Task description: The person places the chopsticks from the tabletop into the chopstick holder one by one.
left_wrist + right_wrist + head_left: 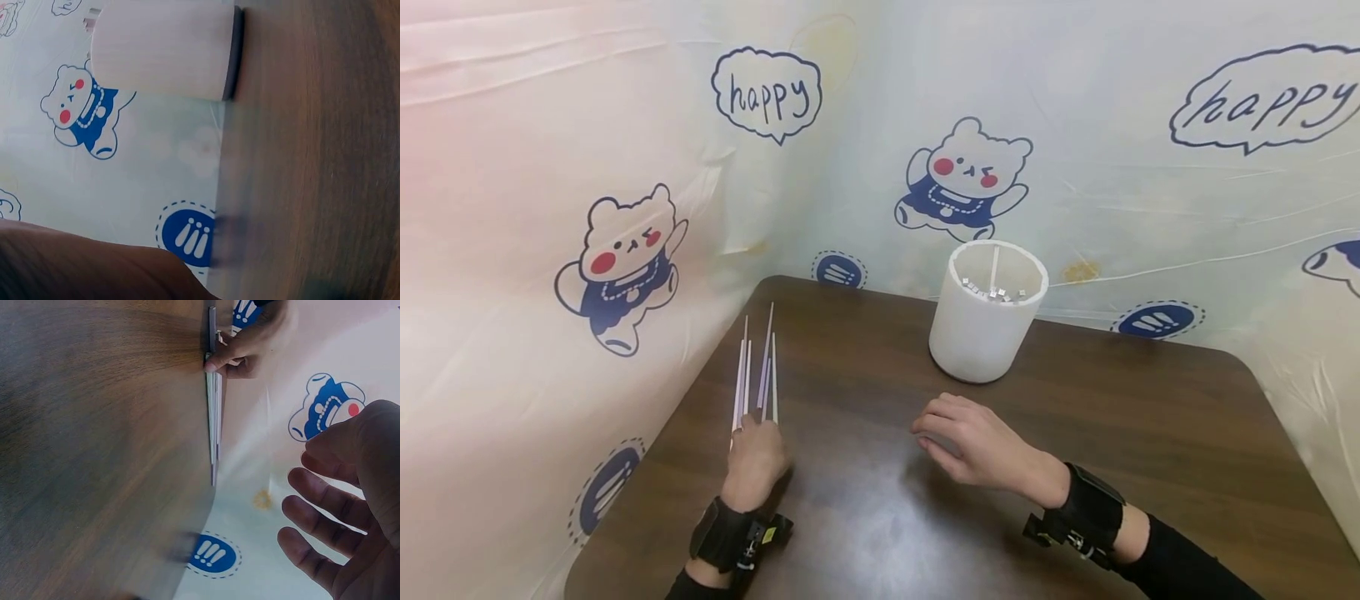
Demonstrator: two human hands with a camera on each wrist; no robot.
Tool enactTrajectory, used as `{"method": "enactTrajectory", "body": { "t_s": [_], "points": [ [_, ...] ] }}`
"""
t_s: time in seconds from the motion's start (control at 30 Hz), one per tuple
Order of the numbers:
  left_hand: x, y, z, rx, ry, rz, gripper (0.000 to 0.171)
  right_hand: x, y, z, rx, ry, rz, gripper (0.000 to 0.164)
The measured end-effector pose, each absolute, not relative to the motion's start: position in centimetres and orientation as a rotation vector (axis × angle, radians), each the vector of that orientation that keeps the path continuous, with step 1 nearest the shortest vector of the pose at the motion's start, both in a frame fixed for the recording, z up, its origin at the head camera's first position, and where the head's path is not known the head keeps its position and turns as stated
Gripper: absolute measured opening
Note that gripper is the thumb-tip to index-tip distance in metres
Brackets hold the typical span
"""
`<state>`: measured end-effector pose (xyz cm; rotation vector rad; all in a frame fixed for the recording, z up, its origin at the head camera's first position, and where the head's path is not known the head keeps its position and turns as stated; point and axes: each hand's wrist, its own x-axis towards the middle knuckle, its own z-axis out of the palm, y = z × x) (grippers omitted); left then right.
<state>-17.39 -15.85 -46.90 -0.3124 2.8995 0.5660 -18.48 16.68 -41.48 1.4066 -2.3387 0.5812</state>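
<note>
Several thin white and lilac sticks (pixel 773 375) lie in a loose bundle on the left of the brown table (pixel 850 467). My left hand (pixel 756 457) is at their near ends; in the right wrist view its thumb and curled fingers pinch at the sticks (pixel 214 425). Exactly how many it grips is hidden. My right hand (pixel 973 442) hovers over the middle of the table, its fingers (pixel 312 515) loosely bent and holding nothing. Beyond it stands a white cylinder (pixel 981 333), with small pale square pieces (pixel 994 294) showing near its rim.
The cylinder has a dark base (pixel 235 56) and stands near the table's back edge. A pale curtain (pixel 865 150) printed with bears and "happy" bubbles hangs close behind and left of the table. Each wrist wears a black strap (pixel 1090 508) with a camera.
</note>
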Motion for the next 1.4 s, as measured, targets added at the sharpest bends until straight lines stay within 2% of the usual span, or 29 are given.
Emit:
{"method": "enactTrajectory", "body": {
  "t_s": [0.2,0.47,0.6,0.7,0.9,1.07,1.2,1.4],
  "points": [
    [-17.1,-15.3,-46.1,-0.387,3.069,0.486,0.030,-18.4,16.9,-41.3,1.379,-2.368,0.579,0.015],
    [-17.9,-15.7,-44.5,-0.527,3.386,0.497,0.017,-18.6,17.5,-40.8,1.341,-2.371,0.581,0.017],
    [-18.7,-16.2,-43.3,-0.464,3.480,0.635,0.018,-18.6,17.7,-40.5,1.329,-2.359,0.603,0.018],
    [-19.3,-16.3,-42.5,-0.318,3.589,0.785,0.017,-18.7,17.8,-40.1,1.299,-2.369,0.612,0.019],
    [-20.2,-15.9,-40.8,0.113,3.784,1.097,0.016,-18.7,18.1,-39.6,1.222,-2.370,0.612,0.021],
    [-20.2,-14.8,-38.9,0.561,3.925,1.250,0.015,-18.8,18.1,-39.0,1.158,-2.376,0.640,0.031],
    [-19.4,-12.8,-36.8,1.126,3.974,1.334,0.013,-18.9,17.7,-38.7,1.136,-2.382,0.691,0.040],
    [-17.0,-9.0,-33.4,2.139,3.691,1.308,0.014,-18.5,16.6,-38.5,1.176,-2.341,0.706,0.053]
  ]
}}
